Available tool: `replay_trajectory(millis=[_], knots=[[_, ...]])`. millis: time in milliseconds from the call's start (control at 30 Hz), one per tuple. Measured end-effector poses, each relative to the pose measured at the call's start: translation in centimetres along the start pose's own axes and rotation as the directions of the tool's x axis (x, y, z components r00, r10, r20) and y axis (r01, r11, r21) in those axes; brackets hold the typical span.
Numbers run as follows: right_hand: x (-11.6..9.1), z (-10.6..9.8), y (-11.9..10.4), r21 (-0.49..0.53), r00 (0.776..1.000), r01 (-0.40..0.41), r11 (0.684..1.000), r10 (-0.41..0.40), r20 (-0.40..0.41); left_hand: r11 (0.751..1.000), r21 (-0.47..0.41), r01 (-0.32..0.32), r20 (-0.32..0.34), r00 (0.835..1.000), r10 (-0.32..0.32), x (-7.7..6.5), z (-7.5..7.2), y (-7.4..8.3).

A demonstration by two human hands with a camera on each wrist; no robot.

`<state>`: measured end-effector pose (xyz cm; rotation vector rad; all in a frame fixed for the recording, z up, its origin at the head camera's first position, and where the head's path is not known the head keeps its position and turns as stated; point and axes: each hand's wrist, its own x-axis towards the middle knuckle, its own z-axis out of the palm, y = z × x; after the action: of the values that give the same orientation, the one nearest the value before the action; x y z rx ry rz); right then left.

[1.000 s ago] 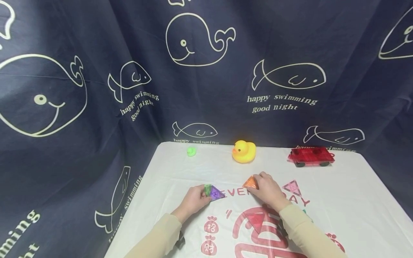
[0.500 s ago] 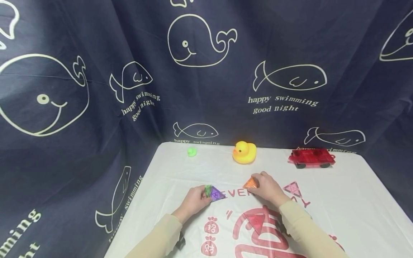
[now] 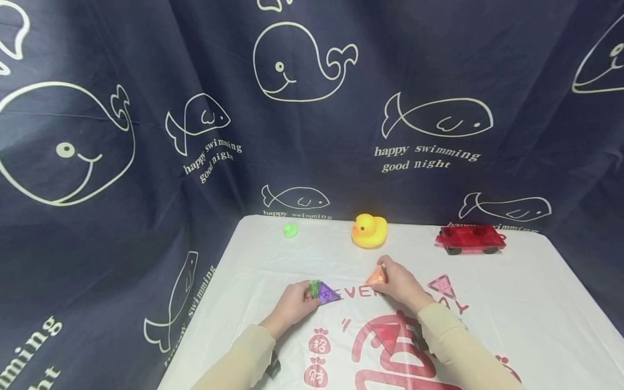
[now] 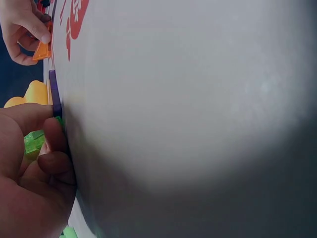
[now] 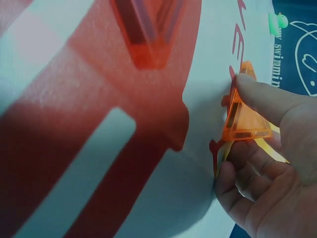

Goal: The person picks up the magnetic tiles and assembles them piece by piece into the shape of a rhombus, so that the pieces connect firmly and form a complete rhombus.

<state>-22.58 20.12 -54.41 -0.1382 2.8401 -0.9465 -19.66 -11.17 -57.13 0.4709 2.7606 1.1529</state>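
My right hand (image 3: 401, 283) pinches an orange see-through triangular magnetic tile (image 3: 376, 276) between thumb and fingers. In the right wrist view the thumb (image 5: 262, 94) lies on one edge of it and the tile is tilted up on its side. On the left, my left hand (image 3: 294, 304) grips a green magnetic tile (image 3: 314, 287), partly hidden by the fingers. A purple triangular magnetic tile (image 3: 328, 294) lies low against the green one, its edge right at the left index fingertip in the left wrist view.
Behind the hands stand a yellow rubber duck (image 3: 369, 232), a small green duck (image 3: 290, 231) and a red wheeled toy car base (image 3: 472, 239). A pink triangular tile (image 3: 442, 285) and a red one (image 3: 387, 337) lie on the printed white tablecloth (image 3: 273, 254). A dark curtain (image 3: 312, 141) hangs behind.
My right hand has turned the orange tile to a steeper, paler-looking tilt and shifted slightly left. The left hand and its tiles stay almost where they were.
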Motion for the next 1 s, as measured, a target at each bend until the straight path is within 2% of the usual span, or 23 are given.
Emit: replay_trajectory(millis=[233,400,633,767,1000], knots=[[0.1,0.4,-0.7,0.035,1.000,0.009,0.999,-0.009,0.003,1.000,0.001,-0.012,-0.001,1.000,0.012,-0.1,-0.1,0.1],[0.3,0.6,-0.8,0.023,0.999,0.038,0.999,-0.038,-0.020,1.000,0.004,-0.014,-0.001,1.000,0.014,-0.1,-0.1,0.1],[0.2,0.8,-0.8,0.035,0.999,0.028,0.999,-0.026,-0.044,0.999,0.019,-0.036,-0.012,0.999,0.036,-0.2,0.0,0.1],[0.3,1.0,-0.8,0.028,0.997,0.034,0.999,-0.032,-0.063,0.999,0.023,-0.024,-0.003,1.000,0.024,-0.2,-0.1,0.0],[0.2,1.5,-1.4,0.020,0.994,0.060,0.998,-0.058,-0.093,0.998,0.039,-0.043,-0.007,0.999,0.043,-0.1,0.0,-0.1]])
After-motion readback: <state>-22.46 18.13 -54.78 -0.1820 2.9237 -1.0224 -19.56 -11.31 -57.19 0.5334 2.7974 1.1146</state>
